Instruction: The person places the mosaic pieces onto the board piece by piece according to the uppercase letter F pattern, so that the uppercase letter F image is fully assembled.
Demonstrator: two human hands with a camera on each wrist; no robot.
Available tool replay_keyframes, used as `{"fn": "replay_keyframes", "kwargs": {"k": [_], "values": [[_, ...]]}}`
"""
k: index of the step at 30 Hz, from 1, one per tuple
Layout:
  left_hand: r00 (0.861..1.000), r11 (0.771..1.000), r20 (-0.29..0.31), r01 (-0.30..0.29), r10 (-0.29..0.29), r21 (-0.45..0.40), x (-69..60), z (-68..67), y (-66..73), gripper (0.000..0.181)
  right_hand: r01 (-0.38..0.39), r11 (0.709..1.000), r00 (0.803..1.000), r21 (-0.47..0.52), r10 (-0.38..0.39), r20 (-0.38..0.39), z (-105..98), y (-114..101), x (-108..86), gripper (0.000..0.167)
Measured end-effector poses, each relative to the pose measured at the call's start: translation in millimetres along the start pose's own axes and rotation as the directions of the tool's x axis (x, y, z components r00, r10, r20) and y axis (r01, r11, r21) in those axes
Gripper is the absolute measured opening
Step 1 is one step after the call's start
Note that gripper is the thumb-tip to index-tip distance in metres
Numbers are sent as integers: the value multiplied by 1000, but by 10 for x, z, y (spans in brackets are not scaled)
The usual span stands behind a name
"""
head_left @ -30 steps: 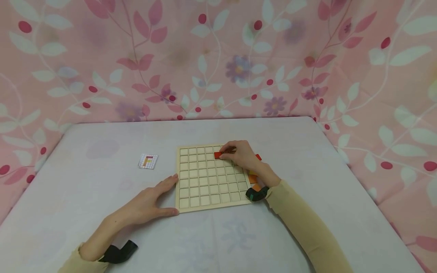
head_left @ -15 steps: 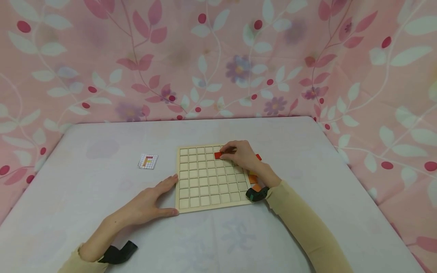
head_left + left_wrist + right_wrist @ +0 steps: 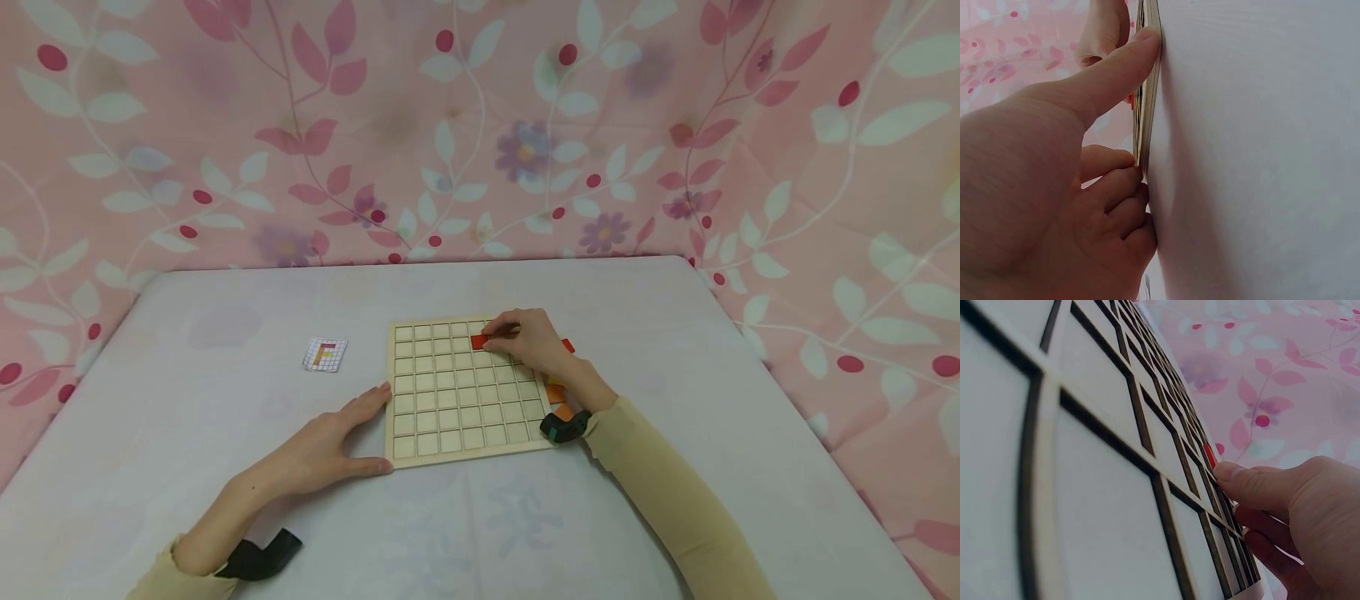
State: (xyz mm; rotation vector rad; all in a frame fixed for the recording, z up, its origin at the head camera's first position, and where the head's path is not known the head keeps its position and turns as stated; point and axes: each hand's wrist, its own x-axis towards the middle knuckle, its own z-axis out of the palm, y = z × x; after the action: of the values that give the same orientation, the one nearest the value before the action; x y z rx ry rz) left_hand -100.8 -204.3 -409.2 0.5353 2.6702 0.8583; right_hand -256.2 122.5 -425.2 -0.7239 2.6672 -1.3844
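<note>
A pale wooden grid board [image 3: 446, 398] lies flat on the table. At its left edge rests my left hand [image 3: 318, 454], thumb and fingers spread apart; the left wrist view shows the thumb against the board's side [image 3: 1149, 94]. Over the far right part of the grid, my right hand [image 3: 531, 342] pinches a red tile [image 3: 477, 342], which sits at the grid's surface in an upper row. Much of that tile is hidden under the fingers. In the right wrist view the red tile [image 3: 1209, 455] shows as a thin strip at the thumb tip.
Left of the board lies a small card [image 3: 326, 355] with a coloured grid pattern. Partly hidden by my right wrist, orange tiles [image 3: 556, 393], a bit of yellow and another red tile [image 3: 567, 345] lie along the board's right side. A floral pink curtain [image 3: 420, 125] hangs behind the table.
</note>
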Motion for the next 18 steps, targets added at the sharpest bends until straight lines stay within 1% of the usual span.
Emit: {"fn": "replay_keyframes", "kwargs": {"k": [7, 10, 14, 18], "values": [[1000, 1000, 1, 7, -7, 0, 6, -13, -1, 101, -3, 1000, 1000, 4, 3, -3, 2, -5, 6, 18], [1000, 1000, -1, 4, -4, -4, 6, -16, -1, 101, -27, 999, 1000, 25, 26, 6, -52, -45, 5, 19], [1000, 1000, 2, -3, 3, -18, 5, -9, -3, 102, -77, 995, 997, 69, 78, -14, -245, -94, -16, 24], [1000, 1000, 8, -4, 4, -22, 3, -8, -6, 102, -83, 996, 995, 32, 85, -57, -474, -39, -54, 27]]}}
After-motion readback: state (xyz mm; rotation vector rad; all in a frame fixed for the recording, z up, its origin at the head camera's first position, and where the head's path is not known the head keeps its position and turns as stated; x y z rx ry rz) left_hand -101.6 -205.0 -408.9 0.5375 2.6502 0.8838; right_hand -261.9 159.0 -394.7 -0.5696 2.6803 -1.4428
